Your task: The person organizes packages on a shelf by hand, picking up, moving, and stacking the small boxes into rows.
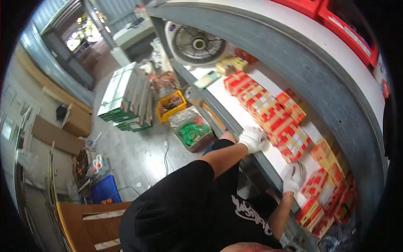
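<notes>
A long row of small red-and-yellow boxes (268, 111), some with pale bands, lies on the white shelf (235, 107). My left hand (252, 139), in a white glove, is at the near side of this row. Its fingertips are close to the boxes, and blur hides whether they grip one. My right hand (292, 178), also gloved in white, is by the row's right end with its fingers extended, slightly blurred. Just beyond it lie more red-and-yellow boxes (315, 183) in looser stacks.
At the shelf's far end stand a fan (199, 44), a pale green flat object (207, 79) and yellow packs (231, 65). A grey beam (294, 54) runs overhead. Floor items include stacked white-and-green cartons (121, 92), a yellow crate (171, 106) and a bin with green plastic (193, 131).
</notes>
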A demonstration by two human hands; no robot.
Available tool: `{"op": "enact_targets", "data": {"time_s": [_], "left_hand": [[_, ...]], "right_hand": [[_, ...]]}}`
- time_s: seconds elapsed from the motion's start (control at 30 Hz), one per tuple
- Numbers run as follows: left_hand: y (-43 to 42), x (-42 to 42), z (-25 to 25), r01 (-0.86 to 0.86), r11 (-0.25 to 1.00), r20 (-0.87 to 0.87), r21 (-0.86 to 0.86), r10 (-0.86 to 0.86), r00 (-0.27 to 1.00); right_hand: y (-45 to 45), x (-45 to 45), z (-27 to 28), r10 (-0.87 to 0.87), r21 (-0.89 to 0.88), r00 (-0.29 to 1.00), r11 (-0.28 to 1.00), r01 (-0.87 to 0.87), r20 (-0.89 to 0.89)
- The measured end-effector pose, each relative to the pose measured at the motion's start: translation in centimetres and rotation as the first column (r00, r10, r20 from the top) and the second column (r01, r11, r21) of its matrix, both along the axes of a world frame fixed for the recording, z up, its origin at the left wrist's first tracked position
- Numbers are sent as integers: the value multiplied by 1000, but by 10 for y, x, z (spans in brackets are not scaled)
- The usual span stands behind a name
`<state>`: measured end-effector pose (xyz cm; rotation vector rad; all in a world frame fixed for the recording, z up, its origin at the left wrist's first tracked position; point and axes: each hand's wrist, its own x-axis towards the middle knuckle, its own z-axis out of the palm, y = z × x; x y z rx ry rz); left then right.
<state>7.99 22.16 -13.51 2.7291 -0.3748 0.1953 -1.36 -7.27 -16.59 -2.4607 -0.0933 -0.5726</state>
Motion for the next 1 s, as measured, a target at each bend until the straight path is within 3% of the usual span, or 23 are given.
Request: {"op": "enact_targets", "data": {"time_s": [0.13, 0.27, 0.73, 0.9, 0.97, 1.0], "left_hand": [[2, 1, 4, 6, 999, -24, -39, -7, 1000], [1, 0, 4, 12, 1000, -20, -27, -13, 1000], [4, -4, 5, 23, 994, 25, -103, -21, 999], [6, 0, 19, 65, 997, -159, -30, -68, 985], [6, 3, 18, 97, 995, -160, -8, -97, 982], [5, 6, 10, 114, 993, -154, -7, -114, 982]], "right_hand": [[-3, 2, -9, 52, 39, 999, 998, -52, 9], [-7, 1, -26, -30, 38, 991, 999, 25, 133], [3, 1, -2, 5, 3, 991, 1000, -5, 131], [-11, 9, -23, 0, -82, 976, 996, 19, 220], [-4, 5, -14, -41, -128, 971, 989, 73, 237], [-8, 8, -18, -43, -71, 985, 996, 56, 168]]}}
